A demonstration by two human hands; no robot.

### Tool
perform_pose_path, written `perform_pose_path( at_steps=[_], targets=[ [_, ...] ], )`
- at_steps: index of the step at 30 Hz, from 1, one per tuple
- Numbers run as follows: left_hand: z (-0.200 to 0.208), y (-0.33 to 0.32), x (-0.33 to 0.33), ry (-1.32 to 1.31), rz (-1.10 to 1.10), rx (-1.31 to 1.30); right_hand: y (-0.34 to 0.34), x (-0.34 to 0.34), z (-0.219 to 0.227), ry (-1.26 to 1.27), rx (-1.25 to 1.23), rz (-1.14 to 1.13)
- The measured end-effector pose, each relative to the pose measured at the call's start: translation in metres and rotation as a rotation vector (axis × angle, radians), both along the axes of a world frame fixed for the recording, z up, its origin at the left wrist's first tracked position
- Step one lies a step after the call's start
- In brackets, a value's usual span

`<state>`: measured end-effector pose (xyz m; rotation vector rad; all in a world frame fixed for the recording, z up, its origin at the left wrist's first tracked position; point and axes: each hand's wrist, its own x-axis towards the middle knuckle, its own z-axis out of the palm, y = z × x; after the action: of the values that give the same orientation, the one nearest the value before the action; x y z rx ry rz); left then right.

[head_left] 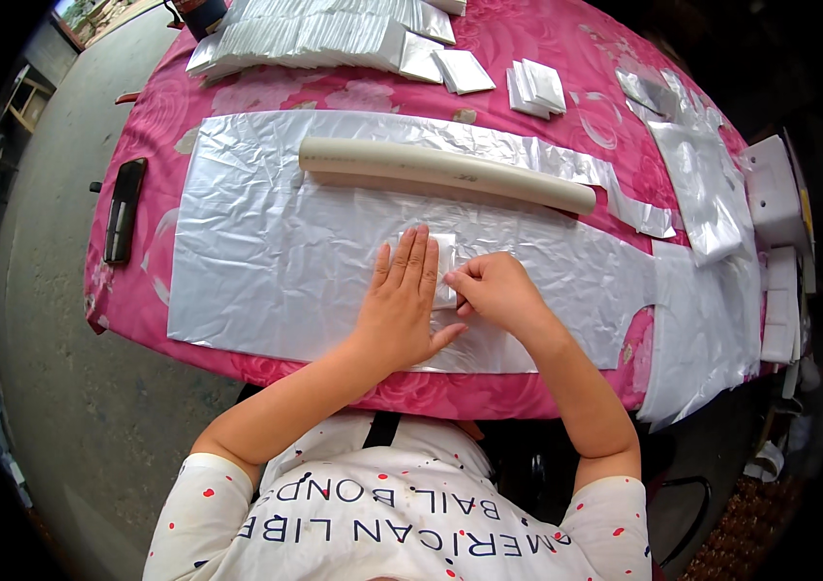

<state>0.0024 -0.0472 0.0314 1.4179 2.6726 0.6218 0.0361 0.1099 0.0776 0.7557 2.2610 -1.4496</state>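
pressing a packet on the sheet
flat under outstretched left hand, pinching its edge in right hand

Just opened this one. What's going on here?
Someone's left hand rests flat over a small folded packet, while the right hand, nearly closed, touches its right edge; whether it grips it is unclear. The packet lies on silvery plastic spread over a pink flowered cloth. A pale tube lies beyond the hands, with similar packets piled farther back.
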Motion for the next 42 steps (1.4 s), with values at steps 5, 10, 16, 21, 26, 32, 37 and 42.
perform_pose_path(
  at_steps=[5, 10, 16, 21, 26, 32, 37, 42],
  targets=[
    [0.001, 0.003, 0.000, -0.022, -0.019, -0.053, -0.003, 0.010, 0.005, 0.117, 0.313, 0.151],
    [0.000, -0.012, 0.003, -0.016, 0.052, 0.172, -0.017, 0.022, 0.017, 0.240, 0.789, 0.399],
    [0.021, -0.090, 0.023, -0.938, -0.169, 0.544, -0.027, -0.010, -0.026, 0.775, 0.744, 0.486],
    [0.012, -0.163, 0.071, -1.551, 0.473, 0.413, -0.073, -0.018, -0.039, 0.676, 0.701, 0.535],
    [-0.001, -0.177, 0.083, -1.773, 0.877, 0.750, -0.151, 0.015, -0.051, 0.733, 0.490, 0.621],
    [0.012, -0.175, 0.074, -1.321, 0.798, 0.442, -0.169, 0.040, -0.036, 0.785, 0.375, 0.819],
    [0.065, -0.150, 0.047, -0.447, 0.256, 0.086, -0.115, 0.028, 0.001, 0.872, 0.398, 0.937],
    [0.094, -0.100, -0.006, -0.575, 0.204, 0.368, -0.012, -0.019, 0.038, 0.981, 0.280, 0.498]
  ],
)
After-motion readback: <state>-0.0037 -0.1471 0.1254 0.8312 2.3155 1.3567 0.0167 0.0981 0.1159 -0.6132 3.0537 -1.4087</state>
